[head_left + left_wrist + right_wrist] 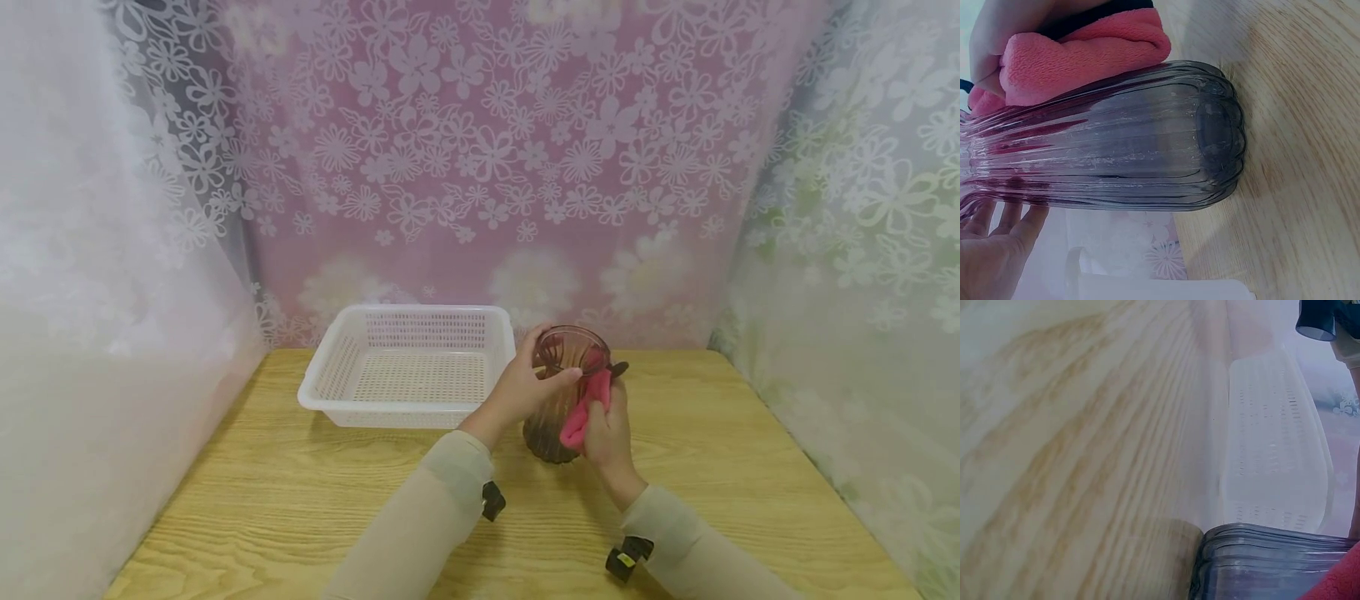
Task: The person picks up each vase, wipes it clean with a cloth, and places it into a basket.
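Observation:
A tall ribbed glass vase (547, 429), tinted purple-grey with a wide flared rim, leans slightly just over the wooden table. My left hand (517, 387) grips it near the neck, thumb on the near side below the rim. In my right hand (611, 437) is a folded pink cloth (576, 427), pressed against the vase's right side. The left wrist view shows the fluffy cloth (1085, 59) lying along the glass, with a dark layer behind it. Left-hand fingers (1022, 228) touch the opposite side there. Only the vase's lower end (1260, 562) appears in the right wrist view.
A white plastic basket (397, 407) with slotted walls stands on the wooden table (690, 467), left of the vase and close to the left hand. Flowered curtains (480, 167) hang behind and along both sides. Black camera mounts (492, 501) sit on the wrists.

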### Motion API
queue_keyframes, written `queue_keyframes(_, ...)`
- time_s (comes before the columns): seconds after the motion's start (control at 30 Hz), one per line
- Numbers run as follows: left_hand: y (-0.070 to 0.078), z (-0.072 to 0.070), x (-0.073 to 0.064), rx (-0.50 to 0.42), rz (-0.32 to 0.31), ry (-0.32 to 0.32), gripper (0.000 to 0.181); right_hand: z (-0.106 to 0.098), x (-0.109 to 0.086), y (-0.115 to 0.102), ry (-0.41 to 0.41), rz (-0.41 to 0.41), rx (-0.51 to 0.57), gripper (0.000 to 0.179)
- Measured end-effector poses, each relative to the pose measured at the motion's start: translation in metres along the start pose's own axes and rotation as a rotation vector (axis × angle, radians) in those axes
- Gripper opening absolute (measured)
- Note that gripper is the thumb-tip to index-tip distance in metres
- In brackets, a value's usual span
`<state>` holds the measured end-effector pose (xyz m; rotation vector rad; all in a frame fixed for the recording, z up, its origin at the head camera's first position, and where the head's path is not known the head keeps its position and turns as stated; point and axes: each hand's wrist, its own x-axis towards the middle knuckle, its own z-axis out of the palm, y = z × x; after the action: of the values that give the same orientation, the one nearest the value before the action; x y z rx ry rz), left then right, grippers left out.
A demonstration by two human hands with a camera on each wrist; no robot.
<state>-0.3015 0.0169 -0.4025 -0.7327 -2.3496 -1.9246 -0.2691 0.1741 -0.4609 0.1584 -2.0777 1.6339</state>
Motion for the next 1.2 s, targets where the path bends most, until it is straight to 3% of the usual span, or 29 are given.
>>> queue_keyframes(0.17, 0.0, 0.0, 0.0, 0.007, -0.017, 0.0, 0.08, -0.001, 0.0, 0.003, -0.016, 0.023, 0.008, 0.033)
queue_keyframes(0.4, -0.001, 0.0, 0.0, 0.016, -0.04, -0.003, 0.081, -0.002, -0.001, 0.008, -0.025, 0.04, -0.019, 0.04)
queue_keyframes(0.6, 0.0, -0.001, 0.001, 0.011, -0.048, 0.001, 0.082, -0.004, -0.002, 0.01, -0.047, 0.101, -0.013, 0.041)
queue_keyframes(0.97, 0.001, -0.001, 0.0, 0.022, -0.063, -0.002, 0.083, -0.005, -0.004, 0.016, -0.066, 0.192, -0.12, 0.038)
queue_keyframes(1.2, 0.001, 0.0, 0.0, 0.025, -0.079, -0.001, 0.082, -0.007, -0.004, 0.015, -0.093, 0.26, -0.106, 0.039)
